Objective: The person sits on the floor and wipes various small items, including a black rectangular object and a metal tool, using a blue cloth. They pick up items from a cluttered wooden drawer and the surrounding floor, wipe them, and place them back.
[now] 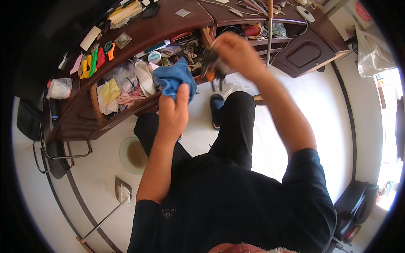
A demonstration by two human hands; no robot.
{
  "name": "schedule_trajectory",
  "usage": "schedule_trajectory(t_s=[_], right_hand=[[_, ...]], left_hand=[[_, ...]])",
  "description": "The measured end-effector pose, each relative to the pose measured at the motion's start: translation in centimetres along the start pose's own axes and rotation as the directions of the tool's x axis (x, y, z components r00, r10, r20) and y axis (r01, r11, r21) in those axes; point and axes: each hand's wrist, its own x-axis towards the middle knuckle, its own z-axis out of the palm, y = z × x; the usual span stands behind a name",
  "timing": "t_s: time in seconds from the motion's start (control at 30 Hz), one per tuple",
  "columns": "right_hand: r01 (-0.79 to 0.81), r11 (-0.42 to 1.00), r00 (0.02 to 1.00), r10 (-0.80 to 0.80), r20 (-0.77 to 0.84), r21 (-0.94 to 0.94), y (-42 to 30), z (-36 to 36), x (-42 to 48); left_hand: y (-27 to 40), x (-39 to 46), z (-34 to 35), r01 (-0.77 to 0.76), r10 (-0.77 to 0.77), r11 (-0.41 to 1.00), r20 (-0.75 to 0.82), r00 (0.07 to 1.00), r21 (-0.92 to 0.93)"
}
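My left hand [174,110] grips a crumpled blue cloth [175,76] over the front of an open desk drawer [139,111]. To its right my right hand [235,53] is raised and blurred, holding a dark bunch of keys or similar small items [213,68] with an orange piece among them. Blur hides the exact kind. The bunch hangs apart from the cloth, near the drawer's right end. Inside the drawer lie a cream strip of fabric [144,79], a yellow cloth or paper [109,90], a round lidded tub [154,57] and assorted small metal things [191,52].
Tools with coloured handles [92,64] lie on the brown desktop [177,23]. A pole [269,41] stands upright near my right arm. On the floor are a basin of brownish water [125,158], a long-handled floor tool [106,218] and a slipper [216,109]. Chairs stand at both sides.
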Motion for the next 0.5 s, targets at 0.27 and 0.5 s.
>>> schedule_trajectory(t_s=[0.27, 0.5], right_hand=[[-0.046, 0.997, 0.983, 0.035, -0.178, -0.056, 0.3, 7.1, -6.4], [-0.042, 0.986, 0.963, 0.083, -0.257, 0.162, 3.5, 8.5, -7.0]], left_hand=[[-3.7, -1.9, 3.3, -0.106, 0.112, 0.932, 0.001, 0.994, 0.347], [-3.8, -3.6, 4.6, 0.035, -0.034, 0.991, -0.010, 0.999, 0.131]])
